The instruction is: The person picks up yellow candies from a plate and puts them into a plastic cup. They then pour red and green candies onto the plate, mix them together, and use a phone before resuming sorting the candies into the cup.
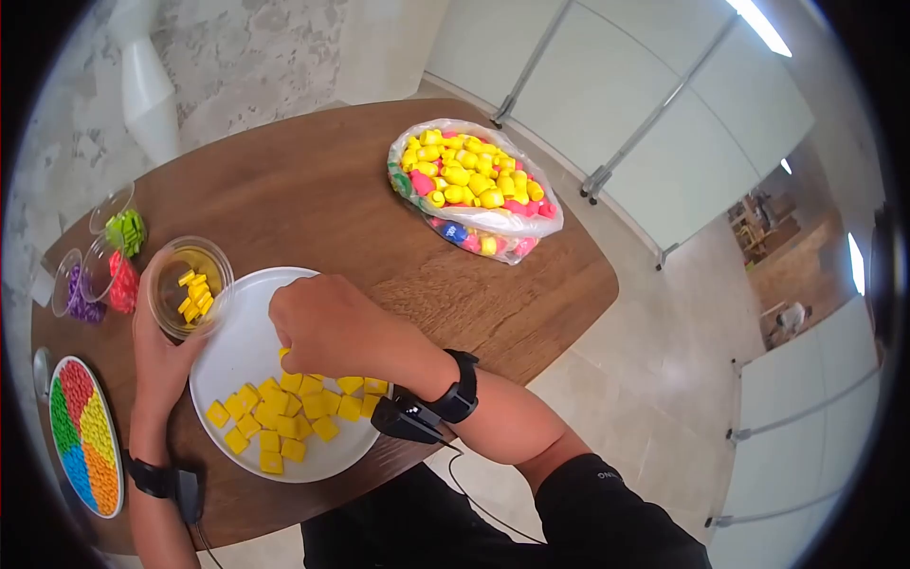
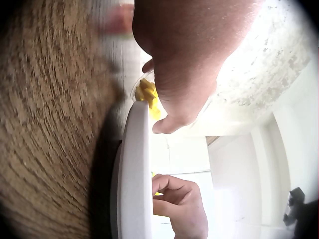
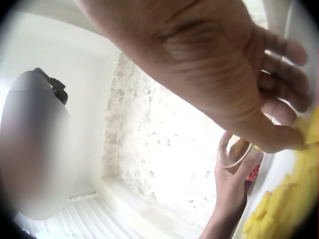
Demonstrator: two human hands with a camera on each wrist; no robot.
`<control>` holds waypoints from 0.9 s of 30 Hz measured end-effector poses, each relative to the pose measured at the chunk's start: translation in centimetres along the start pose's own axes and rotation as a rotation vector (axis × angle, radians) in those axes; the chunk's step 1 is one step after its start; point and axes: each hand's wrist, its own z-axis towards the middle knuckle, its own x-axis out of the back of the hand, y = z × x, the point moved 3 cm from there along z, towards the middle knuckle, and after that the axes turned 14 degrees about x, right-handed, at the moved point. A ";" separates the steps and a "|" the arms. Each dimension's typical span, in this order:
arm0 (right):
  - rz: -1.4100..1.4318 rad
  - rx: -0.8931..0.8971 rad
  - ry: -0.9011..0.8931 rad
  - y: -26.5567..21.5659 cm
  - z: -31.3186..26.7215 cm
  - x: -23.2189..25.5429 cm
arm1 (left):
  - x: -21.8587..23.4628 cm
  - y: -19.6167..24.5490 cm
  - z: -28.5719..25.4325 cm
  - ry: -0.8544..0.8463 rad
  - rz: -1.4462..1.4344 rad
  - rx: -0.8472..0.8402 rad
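My left hand (image 1: pixel 159 356) grips a clear round cup (image 1: pixel 227 302) holding several yellow pieces (image 1: pixel 196 296), at the left edge of a white plate (image 1: pixel 223 356). Many flat yellow squares (image 1: pixel 270 417) lie on the plate's near half. Over the plate, my right hand (image 1: pixel 332 322) pinches a yellow piece (image 3: pixel 299 125) between thumb and forefinger, the other fingers loosely bent. In the left wrist view, a bit of yellow shows at the fingertips of the right hand (image 2: pixel 182 201).
Clear cups of green (image 1: pixel 125 232), red (image 1: pixel 123 283) and purple pieces (image 1: pixel 83 296) stand at the left. Nearer is an oval tray (image 1: pixel 120 474) of coloured pellets in sections. A plastic bag (image 1: pixel 531 223) of yellow and pink toys sits at the table's far right.
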 end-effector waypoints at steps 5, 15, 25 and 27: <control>0.007 0.029 0.208 0.0 0.6 -1.9 | 0.3 -0.5 -0.1 0.003 0.023 -0.015; 0.009 0.073 0.294 0.5 1.4 -3.8 | 1.1 -4.6 0.4 -0.036 -0.038 0.016; 0.011 0.047 0.255 0.6 2.2 -4.7 | 1.0 -5.1 0.5 -0.012 -0.074 0.078; -0.026 0.112 0.444 0.4 2.0 -4.8 | 0.8 -4.5 0.6 -0.012 -0.075 -0.013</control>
